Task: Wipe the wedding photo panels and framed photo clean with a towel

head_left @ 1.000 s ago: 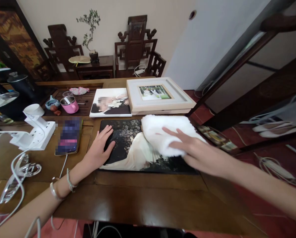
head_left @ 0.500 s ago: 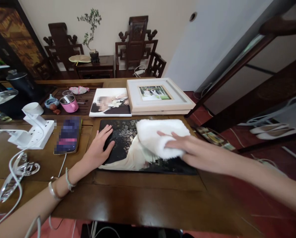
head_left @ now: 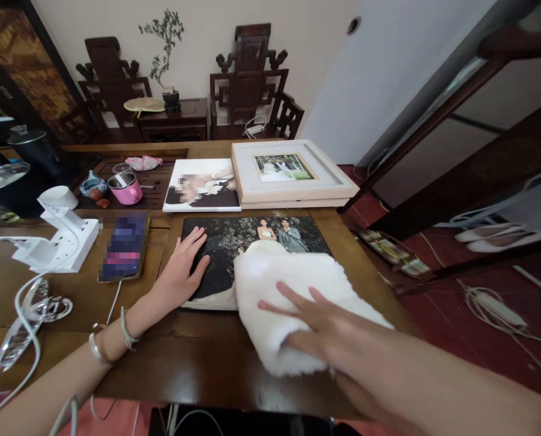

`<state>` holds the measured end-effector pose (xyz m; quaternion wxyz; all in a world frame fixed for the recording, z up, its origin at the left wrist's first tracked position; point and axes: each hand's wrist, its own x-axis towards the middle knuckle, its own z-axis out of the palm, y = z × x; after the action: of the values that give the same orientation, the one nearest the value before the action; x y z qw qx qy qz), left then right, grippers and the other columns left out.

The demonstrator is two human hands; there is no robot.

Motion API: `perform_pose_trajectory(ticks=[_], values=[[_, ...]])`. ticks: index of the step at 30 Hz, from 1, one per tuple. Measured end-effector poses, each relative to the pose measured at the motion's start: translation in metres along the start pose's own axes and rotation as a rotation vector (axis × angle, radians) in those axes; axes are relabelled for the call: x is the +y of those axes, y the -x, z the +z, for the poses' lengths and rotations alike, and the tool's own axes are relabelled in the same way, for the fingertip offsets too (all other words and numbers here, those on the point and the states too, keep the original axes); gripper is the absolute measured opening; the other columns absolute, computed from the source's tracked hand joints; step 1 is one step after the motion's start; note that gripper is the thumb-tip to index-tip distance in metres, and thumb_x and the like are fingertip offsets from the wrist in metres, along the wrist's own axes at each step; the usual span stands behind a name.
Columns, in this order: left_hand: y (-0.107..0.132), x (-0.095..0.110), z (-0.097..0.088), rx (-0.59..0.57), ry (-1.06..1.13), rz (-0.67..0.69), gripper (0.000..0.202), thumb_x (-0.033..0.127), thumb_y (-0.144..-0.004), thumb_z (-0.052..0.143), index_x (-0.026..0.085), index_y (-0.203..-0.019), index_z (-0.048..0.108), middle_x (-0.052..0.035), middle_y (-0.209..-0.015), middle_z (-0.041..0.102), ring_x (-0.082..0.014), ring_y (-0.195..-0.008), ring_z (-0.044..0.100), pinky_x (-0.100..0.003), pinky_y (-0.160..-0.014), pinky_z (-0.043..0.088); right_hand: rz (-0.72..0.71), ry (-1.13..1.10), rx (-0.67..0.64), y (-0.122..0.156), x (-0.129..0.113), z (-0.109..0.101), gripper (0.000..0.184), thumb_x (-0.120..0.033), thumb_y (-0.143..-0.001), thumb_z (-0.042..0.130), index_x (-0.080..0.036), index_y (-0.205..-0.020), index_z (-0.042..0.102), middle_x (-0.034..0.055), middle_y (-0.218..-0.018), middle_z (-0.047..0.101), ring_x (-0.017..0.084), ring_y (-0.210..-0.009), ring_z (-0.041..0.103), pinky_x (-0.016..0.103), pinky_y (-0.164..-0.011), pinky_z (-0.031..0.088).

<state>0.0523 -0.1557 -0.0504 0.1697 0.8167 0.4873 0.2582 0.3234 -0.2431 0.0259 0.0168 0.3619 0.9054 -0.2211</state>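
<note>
My left hand (head_left: pixel 185 266) lies flat with its fingers apart on the left side of a dark photo panel (head_left: pixel 213 242). A couple in wedding clothes is pictured on that panel. My right hand (head_left: pixel 313 321) presses a fluffy white cloth (head_left: pixel 275 272) over the panel's lower right part, its fingers spread on top and the thumb tucked into a fold. Part of the cloth hangs past the panel's near edge onto the wooden table (head_left: pixel 198 363). Beneath the cloth, the panel's lower right is hidden.
Behind the panel lie a smaller white-edged photo (head_left: pixel 202 184) and a pale framed picture (head_left: pixel 247 188). To the left are a phone (head_left: pixel 124 245), a white power strip (head_left: pixel 77 242), a clear hair clip (head_left: pixel 39 315) and a pink mug (head_left: pixel 125 189). Loose cables cross the left side.
My right hand has drawn the cloth down toward me, from the panel's upper right to its near edge. The pictured couple is now uncovered. The left hand stays put.
</note>
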Motion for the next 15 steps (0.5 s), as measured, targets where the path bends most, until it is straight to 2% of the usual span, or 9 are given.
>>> perform_pose_trajectory(ticks=[2, 4, 7, 12, 15], values=[[0.000, -0.001, 0.000, 0.000, -0.004, -0.002, 0.043, 0.028, -0.097, 0.036, 0.013, -0.137, 0.044, -0.0154, -0.150, 0.040, -0.0239, -0.143, 0.030, -0.053, -0.117, 0.019, -0.017, -0.011, -0.017, 0.003, -0.009, 0.000, 0.056, 0.007, -0.060, 0.044, -0.025, -0.099, 0.069, 0.0031, -0.146, 0.045, 0.036, -0.138, 0.029, 0.062, -0.105, 0.036], [0.000, -0.001, 0.001, 0.000, -0.006, -0.002, 0.043, 0.027, -0.097, 0.034, 0.013, -0.137, 0.044, -0.0151, -0.149, 0.040, -0.0238, -0.143, 0.029, -0.053, -0.116, 0.020, 0.000, -0.007, -0.031, -0.004, -0.008, -0.006, 0.059, 0.009, -0.058, 0.043, -0.025, -0.099, 0.068, 0.0042, -0.147, 0.044, 0.034, -0.138, 0.030, 0.058, -0.106, 0.036], [0.000, -0.002, 0.000, -0.006, -0.004, 0.004, 0.043, 0.026, -0.097, 0.034, 0.014, -0.137, 0.044, -0.0147, -0.149, 0.041, -0.0241, -0.143, 0.029, -0.053, -0.116, 0.020, 0.056, 0.038, -0.011, -0.031, 0.013, -0.022, 0.063, 0.011, -0.060, 0.040, -0.021, -0.109, 0.065, 0.0107, -0.145, 0.047, 0.031, -0.139, 0.028, 0.054, -0.110, 0.033], [0.000, -0.002, -0.001, -0.012, 0.007, 0.002, 0.044, 0.027, -0.097, 0.035, 0.017, -0.140, 0.042, -0.0131, -0.152, 0.037, -0.0242, -0.144, 0.026, -0.054, -0.116, 0.020, 0.047, 0.158, 0.099, -0.081, 0.063, -0.036, 0.068, 0.010, -0.065, 0.040, -0.019, -0.124, 0.056, 0.0142, -0.140, 0.052, 0.031, -0.142, 0.018, 0.060, -0.110, 0.029], [0.000, -0.002, -0.001, -0.012, 0.011, 0.003, 0.045, 0.027, -0.097, 0.035, 0.017, -0.140, 0.041, -0.0137, -0.152, 0.037, -0.0240, -0.144, 0.026, -0.054, -0.116, 0.020, 0.044, 0.175, 0.135, -0.087, 0.067, -0.030, 0.066, 0.010, -0.065, 0.041, -0.018, -0.122, 0.057, 0.0151, -0.143, 0.048, 0.035, -0.142, 0.018, 0.063, -0.109, 0.029]])
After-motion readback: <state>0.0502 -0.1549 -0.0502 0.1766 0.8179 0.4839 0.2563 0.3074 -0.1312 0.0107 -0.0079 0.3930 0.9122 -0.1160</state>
